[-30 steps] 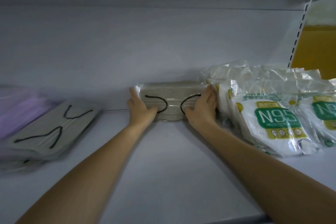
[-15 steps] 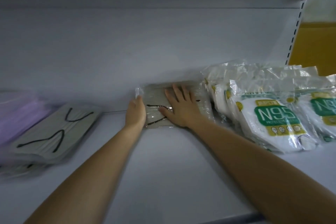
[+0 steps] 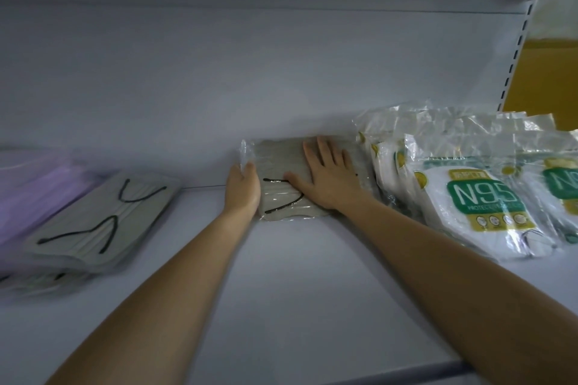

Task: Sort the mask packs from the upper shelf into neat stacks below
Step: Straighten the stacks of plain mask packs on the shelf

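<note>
A clear-wrapped pack of grey masks with black ear loops (image 3: 283,197) lies flat at the back of the white shelf (image 3: 281,291), against the rear wall. My right hand (image 3: 328,178) presses flat on top of it with fingers spread. My left hand (image 3: 243,187) rests against the pack's left end, fingers straight by the crinkled wrap. Another grey mask pack (image 3: 103,222) lies on a stack at the left. Purple mask packs (image 3: 34,197) sit further left.
White N95 packs (image 3: 475,197) in clear bags lean in a row at the right, close to my right forearm. A slotted shelf upright (image 3: 516,50) and a yellow panel (image 3: 544,78) stand at the far right. The shelf's front edge (image 3: 406,372) runs below my arms.
The grey pack stood on edge between both hands a second ago. It now lies flat, with my right hand moved on top of it and my left hand at its left end.
</note>
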A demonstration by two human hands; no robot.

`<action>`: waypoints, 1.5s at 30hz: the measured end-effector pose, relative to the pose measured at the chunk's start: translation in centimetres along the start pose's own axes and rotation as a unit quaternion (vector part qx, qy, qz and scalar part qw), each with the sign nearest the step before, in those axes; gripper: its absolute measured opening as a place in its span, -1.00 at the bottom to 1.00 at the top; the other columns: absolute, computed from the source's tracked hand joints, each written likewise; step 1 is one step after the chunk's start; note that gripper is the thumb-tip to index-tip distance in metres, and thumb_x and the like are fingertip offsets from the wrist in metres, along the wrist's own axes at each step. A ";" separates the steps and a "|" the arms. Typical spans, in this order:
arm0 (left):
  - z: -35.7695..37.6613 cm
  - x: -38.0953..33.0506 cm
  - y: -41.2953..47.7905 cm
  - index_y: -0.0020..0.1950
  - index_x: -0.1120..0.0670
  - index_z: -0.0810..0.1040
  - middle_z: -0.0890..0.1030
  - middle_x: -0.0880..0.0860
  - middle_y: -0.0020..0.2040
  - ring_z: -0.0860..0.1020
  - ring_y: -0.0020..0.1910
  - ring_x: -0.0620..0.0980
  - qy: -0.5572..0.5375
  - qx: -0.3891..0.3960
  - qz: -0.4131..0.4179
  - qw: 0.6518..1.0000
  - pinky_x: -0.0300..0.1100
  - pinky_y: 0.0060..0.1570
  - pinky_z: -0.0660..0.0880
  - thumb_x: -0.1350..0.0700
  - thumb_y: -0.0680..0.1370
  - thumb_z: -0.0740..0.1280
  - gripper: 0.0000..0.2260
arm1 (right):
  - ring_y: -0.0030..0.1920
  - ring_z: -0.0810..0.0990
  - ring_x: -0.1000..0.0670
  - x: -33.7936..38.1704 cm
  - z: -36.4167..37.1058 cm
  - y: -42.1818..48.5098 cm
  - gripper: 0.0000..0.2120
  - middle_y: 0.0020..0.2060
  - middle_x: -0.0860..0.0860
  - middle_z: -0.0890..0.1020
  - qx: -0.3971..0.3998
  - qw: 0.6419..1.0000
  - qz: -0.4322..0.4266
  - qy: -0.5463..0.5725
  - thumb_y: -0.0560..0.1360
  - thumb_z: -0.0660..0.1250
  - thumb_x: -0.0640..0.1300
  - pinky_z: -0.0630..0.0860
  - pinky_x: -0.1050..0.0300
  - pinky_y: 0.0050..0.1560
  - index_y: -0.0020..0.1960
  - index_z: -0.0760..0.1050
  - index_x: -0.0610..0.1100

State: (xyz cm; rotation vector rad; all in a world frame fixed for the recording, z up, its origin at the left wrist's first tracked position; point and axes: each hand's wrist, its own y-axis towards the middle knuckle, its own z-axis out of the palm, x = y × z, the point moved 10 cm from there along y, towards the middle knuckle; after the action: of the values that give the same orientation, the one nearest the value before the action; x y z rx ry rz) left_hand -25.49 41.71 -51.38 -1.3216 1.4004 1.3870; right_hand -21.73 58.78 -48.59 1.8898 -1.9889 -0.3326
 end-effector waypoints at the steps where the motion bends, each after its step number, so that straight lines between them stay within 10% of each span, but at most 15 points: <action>1: 0.0 -0.1 -0.1 0.28 0.28 0.39 0.49 0.23 0.24 0.45 0.24 0.17 0.002 0.005 0.001 1.000 -0.06 0.18 0.35 0.06 0.63 0.07 -0.64 | 0.51 -0.15 -0.11 0.0 -0.2 -0.1 -0.25 0.53 -0.07 -0.14 -0.012 1.000 -0.003 0.001 0.51 -0.01 0.34 -0.22 -0.10 0.48 0.54 -0.08 -0.05; 23: -0.2 -0.6 -0.1 0.24 0.27 0.45 0.52 0.21 0.18 0.46 0.20 0.17 0.078 0.005 0.007 0.997 -0.17 -0.02 0.30 0.08 0.63 0.09 -0.67 | 0.52 -0.14 -0.08 0.2 -0.3 -1.4 -0.24 0.53 -0.07 -0.11 0.005 1.000 0.000 0.022 0.50 -0.01 0.36 -0.21 -0.07 0.46 0.54 -0.08 -0.05; 31: -6.2 -8.9 -2.4 0.48 0.20 0.21 0.24 0.17 0.47 0.26 0.42 0.09 0.160 -0.034 0.129 0.978 -0.19 0.30 0.15 0.13 0.65 0.06 -0.60 | 0.52 -0.15 -0.05 7.7 -5.5 -3.8 -0.33 0.53 -0.04 -0.13 -0.023 0.987 -0.096 0.124 0.55 0.03 0.25 -0.19 -0.01 0.47 0.54 -0.10 0.01; 39: -20.4 -5.4 -4.5 0.31 0.29 0.43 0.45 0.31 0.28 0.41 0.29 0.22 0.367 -0.061 0.181 0.910 -0.11 0.25 0.24 0.26 0.59 0.16 -0.69 | 0.50 -0.02 -0.15 19.7 -2.5 -6.7 -0.34 0.52 -0.11 0.03 0.088 0.969 -0.104 0.204 0.54 0.03 0.29 -0.04 -0.05 0.45 0.53 -0.07 0.05; 45: -21.7 -0.9 -6.4 0.14 0.25 0.53 0.55 0.29 0.12 0.52 0.11 0.24 0.457 0.066 0.177 0.869 -0.05 0.08 0.41 0.22 0.55 0.18 -0.77 | 0.48 0.10 -0.23 23.0 2.4 -9.1 -0.30 0.48 -0.16 0.20 0.209 0.955 -0.048 0.205 0.52 -0.03 0.35 0.02 -0.09 0.43 0.54 -0.14 0.06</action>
State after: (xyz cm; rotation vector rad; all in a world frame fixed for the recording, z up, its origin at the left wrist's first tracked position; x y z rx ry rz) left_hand -15.91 21.39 -48.97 -1.7903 2.4098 0.8274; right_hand -15.14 35.10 -52.13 2.0884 -1.7793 0.4631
